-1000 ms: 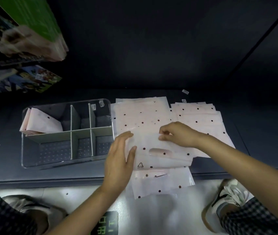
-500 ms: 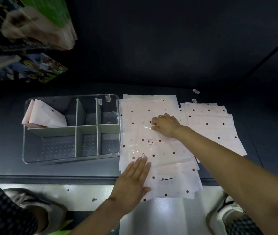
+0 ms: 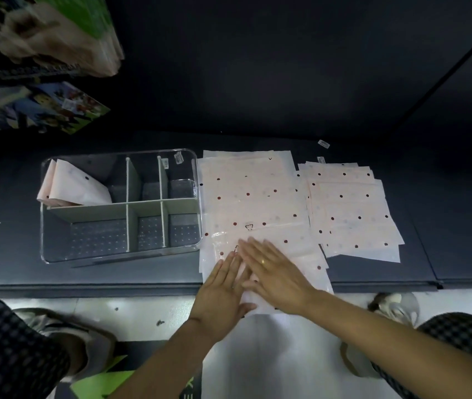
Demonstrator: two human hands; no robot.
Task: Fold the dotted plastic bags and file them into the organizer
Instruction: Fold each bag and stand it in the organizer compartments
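Observation:
A pale pink dotted plastic bag point(image 3: 253, 203) lies spread flat on top of a pile on the dark shelf, its near end hanging over the front edge. My left hand point(image 3: 223, 292) and my right hand point(image 3: 275, 275) both press flat on that near end, fingers straight, side by side and touching. A clear organizer point(image 3: 119, 251) with grey dividers stands to the left of the pile. Folded dotted bags point(image 3: 76, 188) stand in its back left compartment. A second pile of dotted bags point(image 3: 352, 211) lies to the right.
The dark shelf surface point(image 3: 459, 240) runs left and right, with its front edge just under my hands. Colourful boxes point(image 3: 42, 110) hang at the upper left. My shoes and checked trouser legs point(image 3: 7, 349) stand on the pale floor below.
The folded-over half of the top bag has been laid out flat. My right hand slid back from the middle of the bag to the near end, beside my left hand.

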